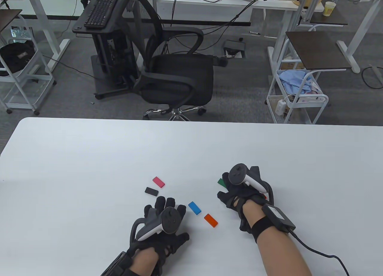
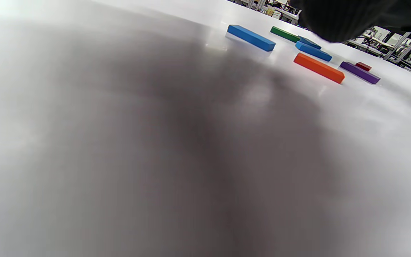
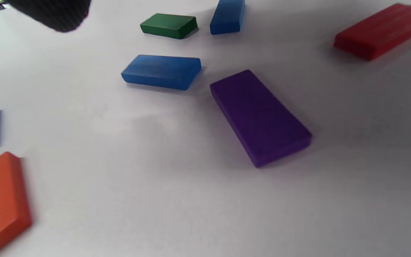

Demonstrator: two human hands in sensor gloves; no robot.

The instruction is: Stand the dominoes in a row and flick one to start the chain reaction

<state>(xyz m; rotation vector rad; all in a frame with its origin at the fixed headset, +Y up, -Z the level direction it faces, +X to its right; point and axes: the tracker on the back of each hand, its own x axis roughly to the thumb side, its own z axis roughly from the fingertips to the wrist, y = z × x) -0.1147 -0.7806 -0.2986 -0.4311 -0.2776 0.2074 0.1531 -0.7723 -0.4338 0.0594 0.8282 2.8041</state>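
Every domino lies flat on the white table (image 1: 89, 156). The table view shows a pink one (image 1: 158, 181), a black one (image 1: 151, 191), a blue one (image 1: 194, 207) and an orange one (image 1: 211, 220). My left hand (image 1: 167, 205) rests near the front edge with straight, spread fingers and holds nothing. My right hand (image 1: 227, 187) hovers over more dominoes, covering most of a green one (image 1: 221, 182). Under it, the right wrist view shows a purple domino (image 3: 260, 116), two blue ones (image 3: 161, 71), the green one (image 3: 168, 25) and a red one (image 3: 384, 30); none is held.
A black office chair (image 1: 176, 78) stands beyond the table's far edge, with a white cart (image 1: 296, 99) to its right. A cable (image 1: 317, 252) trails from my right wrist across the front right of the table.
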